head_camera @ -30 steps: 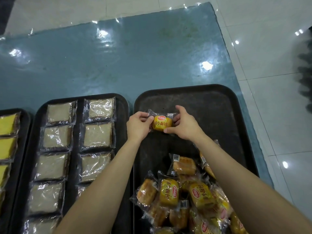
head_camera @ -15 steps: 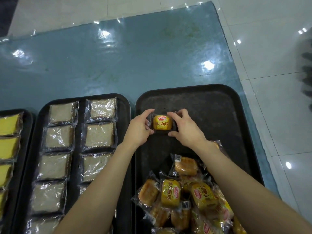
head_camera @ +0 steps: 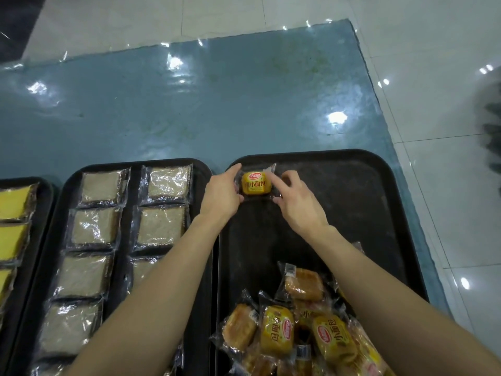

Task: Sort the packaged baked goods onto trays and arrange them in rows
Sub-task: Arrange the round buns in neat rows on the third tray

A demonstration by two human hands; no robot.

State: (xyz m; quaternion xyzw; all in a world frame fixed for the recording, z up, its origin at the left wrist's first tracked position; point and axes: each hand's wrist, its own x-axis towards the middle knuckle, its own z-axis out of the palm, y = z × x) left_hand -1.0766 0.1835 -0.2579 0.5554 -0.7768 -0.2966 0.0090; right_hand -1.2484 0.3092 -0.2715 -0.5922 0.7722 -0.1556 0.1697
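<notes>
Bun pkt (head_camera: 256,183) at far-left corner of rt tray (head_camera: 352,202), label up; can't tell if it's fully set down. Your left hand (head_camera: 222,195) grips its left side, thumb on the far edge. Your right hand (head_camera: 299,206) pinches the right wrapper flap.

Judgement: light, soft bread in slick film, so it squashes easily and prob. slides on the tray. Hold it by the sealed ends, not the middle.

Loose pile (head_camera: 298,329) at the near edge, unsorted.

Bun packet (head_camera: 256,183): yellow, clear-wrapped, label up, at the far left corner of the right tray (head_camera: 366,202).
Bun pile (head_camera: 298,329): loose heap of similar packets at that tray's near end.
Pale square packets (head_camera: 160,226): two columns on the middle tray (head_camera: 202,172).
Yellow cake packets (head_camera: 12,234): one column on the left tray (head_camera: 27,181).
</notes>
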